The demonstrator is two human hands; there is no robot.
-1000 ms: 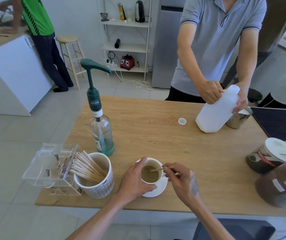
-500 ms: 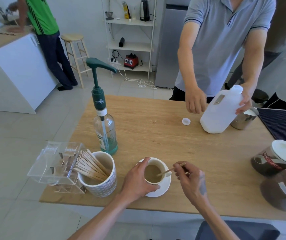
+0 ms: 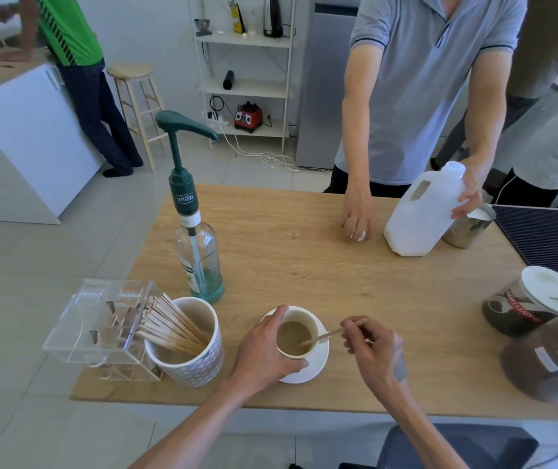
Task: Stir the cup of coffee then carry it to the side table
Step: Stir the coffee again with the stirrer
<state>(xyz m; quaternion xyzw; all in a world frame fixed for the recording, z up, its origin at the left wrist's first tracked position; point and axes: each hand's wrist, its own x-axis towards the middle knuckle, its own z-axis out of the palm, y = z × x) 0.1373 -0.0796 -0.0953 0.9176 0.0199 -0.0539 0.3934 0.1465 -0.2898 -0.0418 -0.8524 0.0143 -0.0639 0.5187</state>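
A white cup of milky coffee (image 3: 296,333) stands on a white saucer (image 3: 318,362) near the front edge of the wooden table (image 3: 304,265). My left hand (image 3: 264,353) wraps around the cup's left side. My right hand (image 3: 372,350) pinches a thin wooden stir stick (image 3: 331,333) at its upper end. The stick slants down to the left, and its lower tip is dipped in the coffee.
Left of the cup stand a patterned mug of stir sticks (image 3: 186,343), a clear plastic box (image 3: 101,330) and a syrup pump bottle (image 3: 196,245). Across the table a person holds a white jug (image 3: 419,218) by a steel pitcher (image 3: 470,228). Lidded jars (image 3: 534,302) stand at right.
My right hand has drawn back to the right, tilting the stick flatter in the coffee. The person opposite has set the jug upright and put a hand down over the small white cap.
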